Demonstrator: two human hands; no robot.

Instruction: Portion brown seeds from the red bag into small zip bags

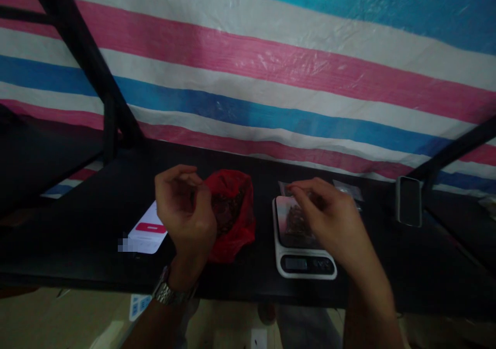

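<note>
Striped tarp (271,64) hangs behind the black table (77,235); black frame bars cross it at both sides. Landmark: the scale (306,263), near the table's front edge. Red bag (236,230) just left of the scale, open, dark stuff inside. White card (149,232) with a pink mark further left, past the bag. Phone (408,201) well right of the scale, flat on the table. Clear pouch (287,187) over the scale's far edge, dark contents on the platform below. Right hand (329,214) over the scale, fingertips pinching the pouch. Left hand (186,212) left of the scale, in front of the bag, fingers curled narrow; can't tell if it holds anything. Watch (166,292) on the left wrist.
</note>
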